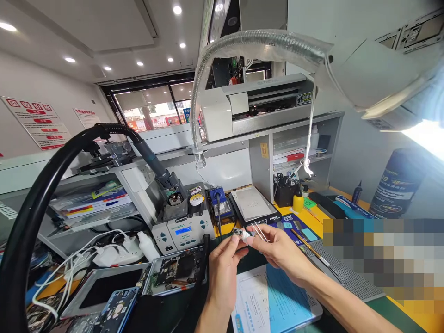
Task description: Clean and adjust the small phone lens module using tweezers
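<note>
Between thumb and fingers, my left hand (pixel 222 263) pinches a small phone camera module (pixel 237 231) with dark square lenses. My right hand (pixel 279 247) is closed on a pair of tweezers (pixel 259 230) and a small white wad (pixel 246 236), perhaps tissue or cotton. The wad touches or lies right beside the module; which one I cannot tell. Both hands meet above a blue and white printed sheet (pixel 284 296) on the bench. My fingers hide part of the module.
To the left lie an opened phone (pixel 116 310) and a tray of phone boards (pixel 176 273). Behind stand a hot-air station (pixel 183 231) and a flat heating plate (pixel 253 203). A black flexible arm (pixel 45 175) arches at left; a lit lamp (pixel 398 97) hangs upper right.
</note>
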Motion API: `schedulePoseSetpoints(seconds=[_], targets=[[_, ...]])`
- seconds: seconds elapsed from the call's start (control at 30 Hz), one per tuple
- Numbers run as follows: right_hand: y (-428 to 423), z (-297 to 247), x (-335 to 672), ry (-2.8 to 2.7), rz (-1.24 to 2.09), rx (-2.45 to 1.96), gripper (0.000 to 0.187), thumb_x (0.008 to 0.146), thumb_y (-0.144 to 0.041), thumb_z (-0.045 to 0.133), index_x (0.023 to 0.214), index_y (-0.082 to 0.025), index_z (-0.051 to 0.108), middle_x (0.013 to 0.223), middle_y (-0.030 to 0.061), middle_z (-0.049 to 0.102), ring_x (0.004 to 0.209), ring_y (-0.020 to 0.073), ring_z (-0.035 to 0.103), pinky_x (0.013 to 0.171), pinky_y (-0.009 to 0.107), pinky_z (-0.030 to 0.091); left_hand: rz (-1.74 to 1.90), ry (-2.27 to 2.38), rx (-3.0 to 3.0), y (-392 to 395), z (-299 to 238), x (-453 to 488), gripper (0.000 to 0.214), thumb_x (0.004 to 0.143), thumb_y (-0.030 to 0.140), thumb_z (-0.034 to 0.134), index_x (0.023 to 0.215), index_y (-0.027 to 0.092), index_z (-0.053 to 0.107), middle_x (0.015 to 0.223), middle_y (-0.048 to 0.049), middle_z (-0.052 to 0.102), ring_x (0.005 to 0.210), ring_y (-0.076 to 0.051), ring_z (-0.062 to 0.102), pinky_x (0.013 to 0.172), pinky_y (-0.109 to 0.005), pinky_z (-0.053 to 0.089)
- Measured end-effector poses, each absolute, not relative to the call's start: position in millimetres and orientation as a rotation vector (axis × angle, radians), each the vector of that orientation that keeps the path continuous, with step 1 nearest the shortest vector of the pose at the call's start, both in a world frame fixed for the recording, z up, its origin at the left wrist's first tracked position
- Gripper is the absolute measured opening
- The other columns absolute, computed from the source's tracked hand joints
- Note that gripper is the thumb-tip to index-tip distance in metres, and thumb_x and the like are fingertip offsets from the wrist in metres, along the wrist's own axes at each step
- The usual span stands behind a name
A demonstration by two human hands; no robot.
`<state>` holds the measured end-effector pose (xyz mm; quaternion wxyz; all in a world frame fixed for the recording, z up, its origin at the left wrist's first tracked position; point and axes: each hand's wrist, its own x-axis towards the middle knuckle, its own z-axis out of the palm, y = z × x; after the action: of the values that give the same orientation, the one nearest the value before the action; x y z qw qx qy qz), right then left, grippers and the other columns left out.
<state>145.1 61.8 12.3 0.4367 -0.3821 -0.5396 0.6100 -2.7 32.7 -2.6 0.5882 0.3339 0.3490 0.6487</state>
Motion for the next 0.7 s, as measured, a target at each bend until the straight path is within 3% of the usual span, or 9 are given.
schedulePoseSetpoints(seconds=[0.1, 0.17, 0.27, 0.4, 0.5, 0.6, 0.7], targets=[[65.7, 5.7, 144.9, -1.415, 1.389, -0.889, 0.04, 0.077, -0.043, 0.082, 0.107, -0.019, 0.073, 0.086, 0.0003, 0.07, 0.071, 0.0122, 0.056, 0.064, 0.024, 0.045, 1.486, 0.781, 0.796, 30.0, -2.1, 1.7, 0.025, 0.088, 0.034, 0.07, 0.094, 0.012, 0.08, 0.104, -0.0146, 0.075, 0.101, -0.025, 0.065, 0.093, -0.04, 0.051], [67.3, 4.5, 144.9, -1.444, 1.336, -0.882, 0.039, 0.078, -0.043, 0.08, 0.107, -0.017, 0.075, 0.097, 0.0047, 0.075, 0.087, 0.0192, 0.063, 0.082, 0.032, 0.049, 1.47, 0.777, 0.796, 29.1, -2.6, 2.9, 0.025, 0.088, 0.034, 0.071, 0.094, 0.012, 0.08, 0.104, -0.0148, 0.075, 0.101, -0.026, 0.065, 0.092, -0.04, 0.051], [67.1, 6.5, 144.6, -1.468, 1.282, -0.903, 0.042, 0.079, -0.045, 0.077, 0.11, -0.017, 0.076, 0.098, 0.0069, 0.077, 0.092, 0.0247, 0.066, 0.088, 0.039, 0.05, 1.456, 0.798, 0.793, 29.0, -3.7, 3.1, 0.027, 0.087, 0.035, 0.071, 0.097, 0.011, 0.08, 0.105, -0.0157, 0.075, 0.102, -0.026, 0.065, 0.092, -0.041, 0.051], [65.4, 8.6, 143.0, -1.505, 1.175, -0.922, 0.027, 0.081, -0.043, 0.073, 0.089, -0.018, 0.081, 0.09, 0.0062, 0.076, 0.088, 0.0239, 0.064, 0.083, 0.037, 0.048, 1.441, 0.791, 0.78, 29.4, -4.1, 3.9, 0.026, 0.088, 0.033, 0.07, 0.098, 0.012, 0.08, 0.106, -0.0156, 0.075, 0.104, -0.026, 0.065, 0.091, -0.039, 0.051], [64.9, 8.7, 142.2, -1.424, 1.225, -0.944, 0.022, 0.079, -0.04, 0.075, 0.081, -0.018, 0.079, 0.078, 0.0032, 0.071, 0.072, 0.0175, 0.059, 0.068, 0.03, 0.045, 1.422, 0.756, 0.756, 29.5, -4.5, 4.8, 0.022, 0.088, 0.032, 0.07, 0.096, 0.014, 0.08, 0.107, -0.0146, 0.075, 0.105, -0.026, 0.066, 0.09, -0.038, 0.052], [64.4, 10.8, 143.7, -1.266, 1.43, -0.97, 0.023, 0.077, -0.038, 0.076, 0.084, -0.016, 0.075, 0.059, -0.0034, 0.057, 0.049, 0.0087, 0.039, 0.046, 0.024, 0.026, 1.446, 0.77, 0.715, 30.2, -6.6, 3.6, 0.02, 0.087, 0.032, 0.072, 0.093, 0.015, 0.079, 0.109, -0.0139, 0.074, 0.105, -0.026, 0.066, 0.086, -0.038, 0.053], [63.8, 14.4, 146.7, -1.197, 1.519, -0.952, 0.022, 0.077, -0.035, 0.076, 0.081, -0.015, 0.069, 0.055, -0.0068, 0.048, 0.044, 0.0057, 0.029, 0.043, 0.024, 0.012, 1.517, 0.948, 0.726, 31.5, -9.9, 0.1, 0.024, 0.086, 0.036, 0.072, 0.093, 0.013, 0.078, 0.105, -0.0141, 0.075, 0.096, -0.024, 0.067, 0.08, -0.035, 0.055]])
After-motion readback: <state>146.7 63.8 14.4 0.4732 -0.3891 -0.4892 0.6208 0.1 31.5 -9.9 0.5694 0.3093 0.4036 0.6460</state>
